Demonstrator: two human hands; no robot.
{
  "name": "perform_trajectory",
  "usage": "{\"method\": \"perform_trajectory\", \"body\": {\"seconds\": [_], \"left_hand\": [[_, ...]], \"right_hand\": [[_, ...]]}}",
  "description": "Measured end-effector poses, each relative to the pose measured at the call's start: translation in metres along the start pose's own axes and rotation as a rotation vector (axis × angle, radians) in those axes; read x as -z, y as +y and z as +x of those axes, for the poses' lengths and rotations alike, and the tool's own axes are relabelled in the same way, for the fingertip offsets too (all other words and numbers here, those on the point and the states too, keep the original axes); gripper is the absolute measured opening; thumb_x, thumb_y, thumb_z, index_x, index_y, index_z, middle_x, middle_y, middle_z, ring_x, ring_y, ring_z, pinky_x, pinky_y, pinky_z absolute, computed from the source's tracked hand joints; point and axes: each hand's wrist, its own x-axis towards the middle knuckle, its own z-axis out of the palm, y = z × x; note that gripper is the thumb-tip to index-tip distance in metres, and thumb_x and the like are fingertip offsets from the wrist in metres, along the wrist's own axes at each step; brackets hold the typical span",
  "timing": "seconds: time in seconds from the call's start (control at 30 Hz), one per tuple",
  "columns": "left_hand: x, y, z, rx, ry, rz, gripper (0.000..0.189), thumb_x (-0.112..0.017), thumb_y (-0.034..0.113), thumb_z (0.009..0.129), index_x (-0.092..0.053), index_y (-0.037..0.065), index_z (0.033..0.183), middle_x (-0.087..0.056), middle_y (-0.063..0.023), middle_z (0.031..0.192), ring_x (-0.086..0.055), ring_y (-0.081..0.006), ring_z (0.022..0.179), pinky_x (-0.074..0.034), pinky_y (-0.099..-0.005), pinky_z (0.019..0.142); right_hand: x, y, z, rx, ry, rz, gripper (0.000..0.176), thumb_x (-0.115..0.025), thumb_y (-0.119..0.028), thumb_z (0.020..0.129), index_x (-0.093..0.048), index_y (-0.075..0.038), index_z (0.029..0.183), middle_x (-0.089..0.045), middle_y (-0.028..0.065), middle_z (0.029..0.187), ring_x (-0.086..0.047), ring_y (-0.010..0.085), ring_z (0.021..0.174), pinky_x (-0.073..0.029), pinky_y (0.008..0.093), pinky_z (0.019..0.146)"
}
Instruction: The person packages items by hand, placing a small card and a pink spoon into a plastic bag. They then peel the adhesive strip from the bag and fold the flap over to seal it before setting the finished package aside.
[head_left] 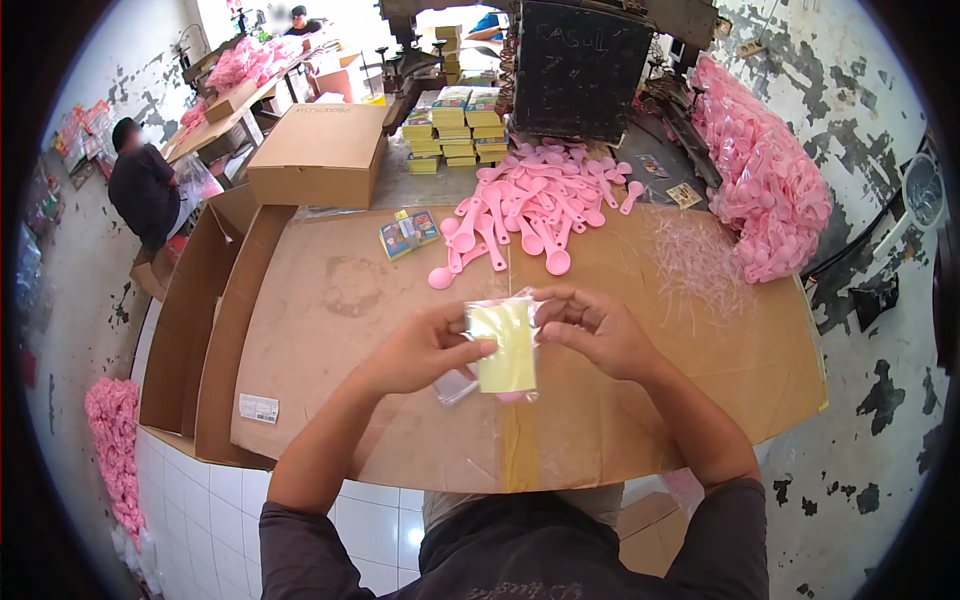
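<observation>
A clear plastic packet [508, 350] with a pale yellow card inside is held up over the cardboard-covered table. My left hand [425, 350] grips its left side, thumb across the front. At the upper right edge, the fingers of my right hand [592, 330] are curled against the plastic. A bit of pink [510, 397] shows at the packet's lower edge; its shape is mostly hidden. Another clear plastic piece [456, 388] lies below my left hand. Beyond both hands is a pile of pink measuring spoons [540, 200], and a banded card stack [409, 235] sits to its left.
An open carton [225, 330] borders the table's left side, with a closed box [318, 150] behind. Stacks of yellow-edged cards [460, 125] stand at the back beside a black machine block [575, 70]. Bagged pink spoons [765, 180] are at right. A person [145, 185] sits far left.
</observation>
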Motion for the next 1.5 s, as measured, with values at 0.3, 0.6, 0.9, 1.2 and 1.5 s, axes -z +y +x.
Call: {"method": "perform_trajectory", "body": {"seconds": [0.3,0.6,0.9,1.2,1.5], "left_hand": [[0.120,0.012,-0.083,-0.703,0.941,-0.691,0.055,-0.054,0.036,0.107,-0.045,0.003,0.150,-0.060,-0.0176,0.139,-0.064,-0.0265,0.121,-0.053,-0.0365,0.102],[0.111,-0.034,0.009,-0.228,0.677,0.664,0.047,-0.071,0.025,0.095,-0.060,0.003,0.135,-0.068,-0.0144,0.123,-0.066,-0.0239,0.110,-0.053,-0.0362,0.090],[-0.004,-0.050,0.042,-0.284,0.307,0.878,0.033,-0.081,0.024,0.086,-0.071,0.004,0.111,-0.064,-0.0060,0.086,-0.060,-0.0167,0.070,-0.051,-0.0319,0.066],[0.006,-0.055,0.042,-0.104,0.379,0.495,0.020,-0.074,0.012,0.093,-0.069,0.001,0.109,-0.068,-0.0018,0.079,-0.056,-0.0064,0.068,-0.046,-0.0260,0.063],[0.004,-0.046,0.038,-0.120,0.377,0.472,0.017,-0.063,0.010,0.100,-0.059,0.003,0.115,-0.075,-0.0083,0.090,-0.065,-0.0159,0.074,-0.051,-0.0308,0.070]], "right_hand": [[0.037,0.024,0.004,0.108,0.224,-0.670,0.030,-0.070,-0.014,0.093,-0.066,-0.001,0.120,-0.066,0.0158,0.117,-0.066,0.0278,0.107,-0.052,0.0387,0.091],[0.036,0.035,0.002,0.355,0.229,-1.082,0.034,-0.067,-0.012,0.084,-0.067,-0.002,0.117,-0.063,0.0141,0.120,-0.057,0.0328,0.116,-0.041,0.0440,0.105],[0.039,0.051,0.000,0.284,0.342,-1.228,0.040,-0.070,-0.017,0.082,-0.067,-0.002,0.119,-0.061,0.0154,0.114,-0.055,0.0326,0.114,-0.041,0.0447,0.103],[0.043,0.049,0.001,0.241,0.439,-1.187,0.039,-0.075,-0.023,0.084,-0.068,-0.001,0.116,-0.058,0.0137,0.107,-0.054,0.0316,0.109,-0.042,0.0430,0.097],[0.052,0.053,-0.002,0.157,0.419,-1.112,0.036,-0.074,-0.027,0.090,-0.068,-0.001,0.115,-0.059,0.0138,0.112,-0.055,0.0319,0.110,-0.043,0.0433,0.098]]}}
